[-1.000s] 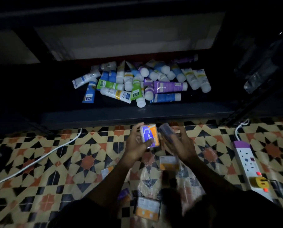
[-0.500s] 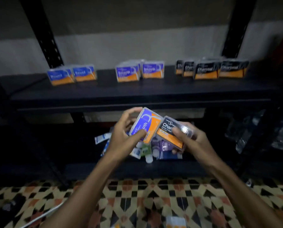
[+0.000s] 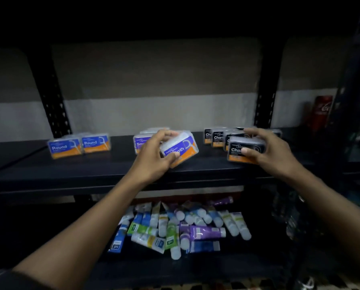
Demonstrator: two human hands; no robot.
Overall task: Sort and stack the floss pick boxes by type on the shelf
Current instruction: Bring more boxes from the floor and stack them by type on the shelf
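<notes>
Both hands hold a box each over the dark shelf (image 3: 70, 174). Left hand (image 3: 154, 158) grips the tilted blue Smooth box (image 3: 180, 148), just in front of the Smooth pile (image 3: 141, 141). Right hand (image 3: 269, 151) grips the black Charcoal box (image 3: 245, 151), in front of the Charcoal row (image 3: 218, 137). Two Round boxes (image 3: 78, 144) stand at the shelf's left end. Tubes (image 3: 179, 229) lie in a heap under the shelf.

On the shelf (image 3: 112, 162): Round boxes (image 3: 78, 145) left, Smooth boxes (image 3: 142, 141) middle, Charcoal boxes (image 3: 218, 137) right
</notes>
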